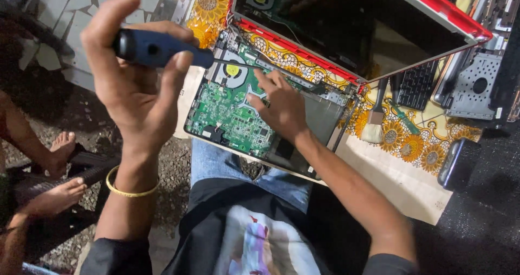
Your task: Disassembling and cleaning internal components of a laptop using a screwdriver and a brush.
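— Where do things stand?
— Nearest me, my left hand (142, 85) is curled round a blue-handled screwdriver (162, 48), raised off the work. Beyond it my right hand (281, 104) pinches at something small on the green circuit board (227, 110).
— How far along?
— I'd judge midway: the laptop (303, 118) lies opened near the table's front edge, board still seated.

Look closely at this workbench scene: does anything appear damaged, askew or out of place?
Yes. The laptop lies opened up, its green circuit board and fan bare. A detached keyboard sits apart under the red-edged lid. The left hand holds a blue-handled screwdriver; the right hand rests on the board.
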